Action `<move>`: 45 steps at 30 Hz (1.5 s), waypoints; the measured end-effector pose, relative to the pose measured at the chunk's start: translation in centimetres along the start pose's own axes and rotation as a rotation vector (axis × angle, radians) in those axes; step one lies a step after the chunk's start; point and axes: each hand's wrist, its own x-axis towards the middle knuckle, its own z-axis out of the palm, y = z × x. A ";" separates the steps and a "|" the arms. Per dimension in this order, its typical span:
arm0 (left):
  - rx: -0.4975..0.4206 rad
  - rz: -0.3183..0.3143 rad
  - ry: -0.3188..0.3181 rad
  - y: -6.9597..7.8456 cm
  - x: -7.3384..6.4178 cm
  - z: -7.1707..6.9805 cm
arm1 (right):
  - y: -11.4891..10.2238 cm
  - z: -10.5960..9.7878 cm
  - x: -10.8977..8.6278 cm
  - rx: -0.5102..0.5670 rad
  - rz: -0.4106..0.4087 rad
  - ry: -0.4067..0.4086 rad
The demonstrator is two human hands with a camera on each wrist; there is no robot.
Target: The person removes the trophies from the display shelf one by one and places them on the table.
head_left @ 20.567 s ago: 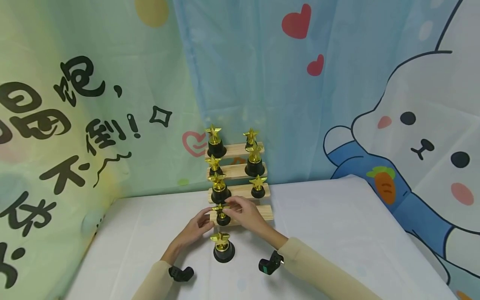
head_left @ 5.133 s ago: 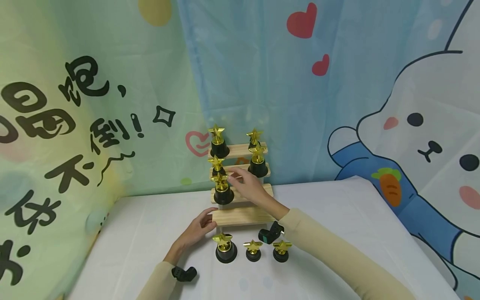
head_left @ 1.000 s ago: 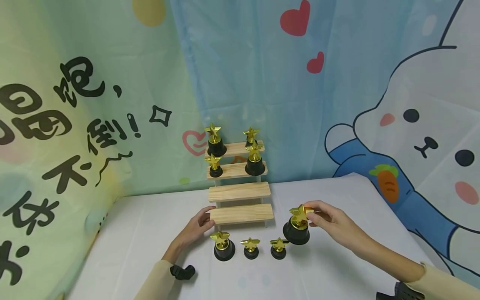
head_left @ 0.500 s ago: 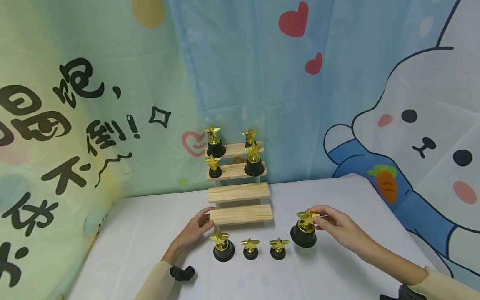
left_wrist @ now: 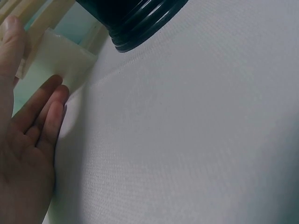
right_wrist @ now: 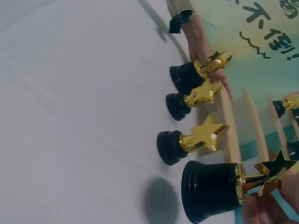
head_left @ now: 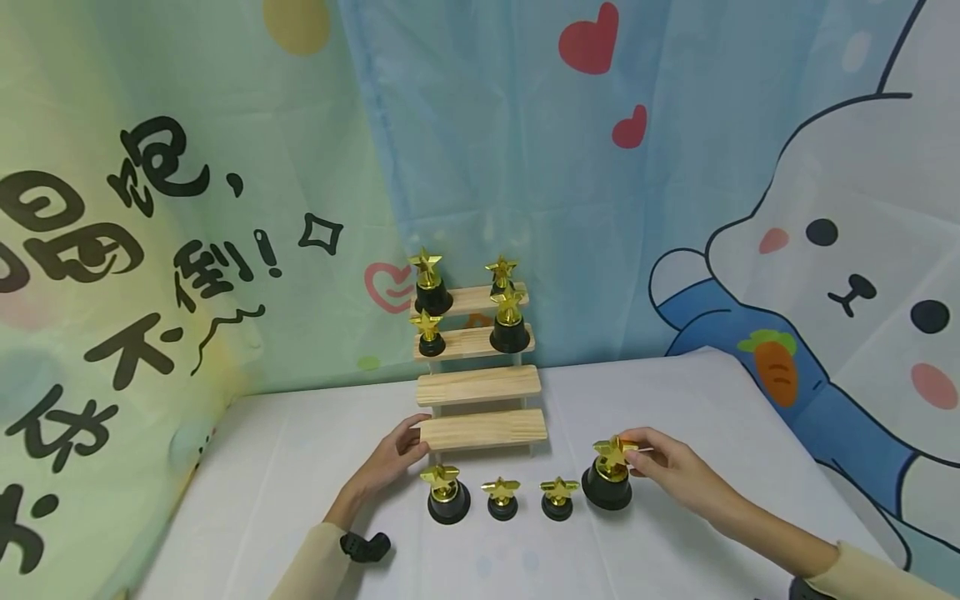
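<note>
My right hand (head_left: 671, 467) pinches the gold star of a large trophy (head_left: 607, 487) with a black base, at the right end of a row before the rack. In the right wrist view its shadow lies apart from the base. To its left stand two small star trophies (head_left: 557, 500) and another large trophy (head_left: 448, 502). My left hand (head_left: 390, 454) holds the left end of the lowest step of a wooden stepped display rack (head_left: 483, 429), thumb in front; in the left wrist view its other visible fingers are nearly straight beside a translucent support (left_wrist: 65, 58).
The rack's top step bears a large trophy (head_left: 431, 293) left and a small trophy (head_left: 502, 273) right. Below, a small trophy (head_left: 431, 337) stands left and a large trophy (head_left: 510, 332) right. The two lower steps are bare. A printed curtain (head_left: 465, 150) hangs behind the white-covered table (head_left: 285, 450).
Since the oldest frame, the trophies on the two lower steps have left them and a front row has formed. Over the last second my right hand moved the large trophy rightward and toward me.
</note>
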 end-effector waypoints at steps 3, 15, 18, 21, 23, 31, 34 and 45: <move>-0.001 0.006 0.003 0.1 0.0 0.1 | 0.3 0.2 0.0 0.000 0.013 -0.002; 0.009 0.010 -0.009 0.0 0.0 -0.1 | 1.8 0.5 0.4 0.003 0.012 -0.029; 0.011 0.014 -0.011 -0.1 0.1 -0.2 | 2.1 0.7 0.5 0.005 0.032 -0.027; 0.011 0.023 -0.011 -0.2 0.1 -0.1 | 2.4 0.8 0.6 0.009 0.032 -0.034; 0.012 0.021 -0.007 -0.2 0.1 -0.1 | 2.7 0.9 0.6 0.012 0.010 -0.047; 0.003 0.013 -0.016 1.2 -0.4 -0.1 | 3.1 0.9 0.4 0.015 -0.039 -0.070; -0.003 0.017 -0.028 2.1 -0.7 -0.2 | 3.1 0.9 0.3 0.009 -0.041 -0.073; -0.004 0.034 -0.006 -0.3 0.2 0.0 | 3.2 0.9 0.0 -0.003 -0.013 -0.067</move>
